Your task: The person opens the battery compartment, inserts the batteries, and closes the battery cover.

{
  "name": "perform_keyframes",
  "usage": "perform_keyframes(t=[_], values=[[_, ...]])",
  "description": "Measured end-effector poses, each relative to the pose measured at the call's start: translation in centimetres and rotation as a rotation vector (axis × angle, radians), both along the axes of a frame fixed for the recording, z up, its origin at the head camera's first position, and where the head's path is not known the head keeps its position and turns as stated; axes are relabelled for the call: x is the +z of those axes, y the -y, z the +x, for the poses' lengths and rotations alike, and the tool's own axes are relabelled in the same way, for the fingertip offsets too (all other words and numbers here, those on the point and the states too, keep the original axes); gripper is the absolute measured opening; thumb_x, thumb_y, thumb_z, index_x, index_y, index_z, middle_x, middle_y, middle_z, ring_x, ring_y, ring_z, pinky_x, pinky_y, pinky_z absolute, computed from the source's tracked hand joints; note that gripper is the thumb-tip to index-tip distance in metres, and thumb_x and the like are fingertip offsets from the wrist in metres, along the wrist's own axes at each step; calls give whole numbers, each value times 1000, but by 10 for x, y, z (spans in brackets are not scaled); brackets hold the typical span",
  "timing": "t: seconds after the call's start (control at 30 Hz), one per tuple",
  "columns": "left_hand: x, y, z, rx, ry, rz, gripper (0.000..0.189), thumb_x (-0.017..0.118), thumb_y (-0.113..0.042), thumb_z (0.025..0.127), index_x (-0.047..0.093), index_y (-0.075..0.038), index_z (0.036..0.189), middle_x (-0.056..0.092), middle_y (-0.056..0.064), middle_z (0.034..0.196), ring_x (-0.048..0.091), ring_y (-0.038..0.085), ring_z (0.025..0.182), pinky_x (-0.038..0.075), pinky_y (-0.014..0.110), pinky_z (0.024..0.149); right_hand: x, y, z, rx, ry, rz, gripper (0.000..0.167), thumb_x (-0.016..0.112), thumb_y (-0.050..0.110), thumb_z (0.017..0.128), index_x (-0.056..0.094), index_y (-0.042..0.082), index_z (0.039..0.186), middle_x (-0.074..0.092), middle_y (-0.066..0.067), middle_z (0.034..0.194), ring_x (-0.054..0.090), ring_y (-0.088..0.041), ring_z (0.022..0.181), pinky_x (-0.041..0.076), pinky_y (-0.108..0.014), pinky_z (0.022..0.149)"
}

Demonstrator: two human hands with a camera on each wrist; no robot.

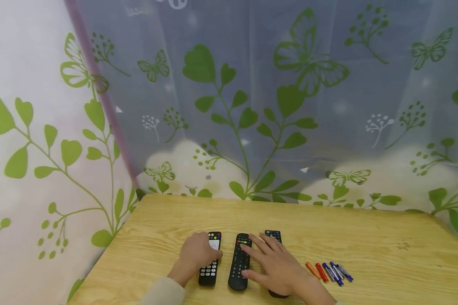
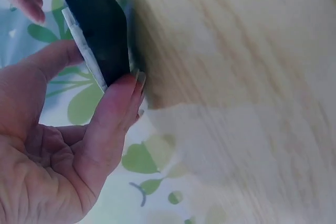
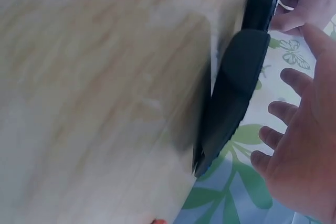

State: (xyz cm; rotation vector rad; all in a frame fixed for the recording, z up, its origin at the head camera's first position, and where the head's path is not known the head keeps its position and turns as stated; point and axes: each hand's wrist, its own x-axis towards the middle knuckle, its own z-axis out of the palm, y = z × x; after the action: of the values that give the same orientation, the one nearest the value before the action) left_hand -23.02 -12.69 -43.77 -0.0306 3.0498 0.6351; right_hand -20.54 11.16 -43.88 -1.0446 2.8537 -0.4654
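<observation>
Three black remote controls lie side by side on the table. My left hand [image 1: 200, 252] grips the left remote [image 1: 207, 277] by its long edges, thumb on the right side. In the left wrist view, the thumb and fingers pinch the dark remote [image 2: 100, 24] near one end. Fingers spread, my right hand [image 1: 276, 267] is over the right remote [image 1: 273, 234] and partly hides it. Its thumb and index finger overlap the middle remote [image 1: 238, 267]. In the right wrist view, the straight fingers of the right hand [image 3: 304, 150] stand apart from the nearest remote [image 3: 236, 82].
To the right of the right hand lies a row of small cylinders that look like batteries: an orange one [image 1: 313, 270], a red one [image 1: 322, 272] and several blue-and-silver ones [image 1: 336, 272]. The wooden table [image 1: 370, 237] meets a leaf-and-butterfly patterned curtain [image 1: 229, 161] behind.
</observation>
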Motion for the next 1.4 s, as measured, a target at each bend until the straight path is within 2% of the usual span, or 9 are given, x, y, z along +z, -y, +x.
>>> perform_keyframes(t=[0.1, 0.2, 0.3, 0.43, 0.67, 0.93, 1.2, 1.4], values=[[4, 3, 4, -9, -9, 6, 42, 77, -36, 69, 60, -1, 84, 53, 4, 68, 51, 18, 58, 47, 31, 49, 3, -3, 2, -2, 6, -7, 65, 35, 64, 95, 35, 28, 148, 22, -5, 156, 17, -35, 141, 18, -59, 111], [11, 4, 8, -21, -56, 14, 39, 75, -36, 69, 58, -2, 80, 52, 4, 65, 50, 17, 55, 45, 30, 46, 7, -7, 3, -7, 12, -13, 65, 36, 63, 95, 34, 28, 149, 21, -5, 156, 16, -35, 141, 18, -60, 111], [19, 2, 11, -47, -105, 29, 39, 73, -36, 70, 57, -2, 81, 51, 3, 64, 50, 16, 53, 44, 30, 44, 8, -12, 4, -19, 4, -14, 64, 36, 63, 95, 34, 28, 149, 22, -5, 156, 16, -34, 142, 18, -60, 111], [30, -1, 13, -52, -152, 35, 39, 70, -38, 68, 55, -4, 82, 50, 2, 63, 49, 17, 52, 42, 30, 43, 8, -17, 5, -32, -14, -18, 65, 37, 63, 95, 36, 26, 148, 24, -7, 155, 18, -34, 141, 18, -59, 111], [42, -8, 13, -46, -154, 76, 42, 68, -39, 67, 53, -5, 86, 50, 3, 62, 49, 17, 49, 41, 27, 41, 8, -23, 9, -58, -27, -36, 61, 40, 59, 96, 40, 23, 146, 26, -10, 154, 19, -34, 141, 18, -57, 112], [45, -13, 11, -45, -164, 91, 47, 67, -39, 66, 53, -3, 91, 50, 4, 63, 49, 18, 50, 41, 28, 40, 6, -24, 11, -68, -19, -27, 60, 41, 56, 97, 38, 24, 147, 23, -7, 155, 18, -33, 141, 17, -56, 112], [49, -24, 10, -60, -152, 158, 49, 67, -43, 68, 53, -4, 94, 51, 4, 65, 50, 17, 50, 42, 28, 41, 6, -23, 16, -77, -47, -26, 59, 39, 56, 97, 38, 25, 147, 23, -5, 155, 20, -32, 141, 24, -57, 109], [52, -31, 11, -84, -179, 224, 42, 66, -40, 69, 53, -7, 91, 52, 2, 64, 50, 15, 50, 43, 28, 41, 10, -19, 20, -80, 13, -103, 59, 38, 55, 98, 37, 24, 148, 28, -5, 154, 24, -32, 140, 30, -57, 106]])
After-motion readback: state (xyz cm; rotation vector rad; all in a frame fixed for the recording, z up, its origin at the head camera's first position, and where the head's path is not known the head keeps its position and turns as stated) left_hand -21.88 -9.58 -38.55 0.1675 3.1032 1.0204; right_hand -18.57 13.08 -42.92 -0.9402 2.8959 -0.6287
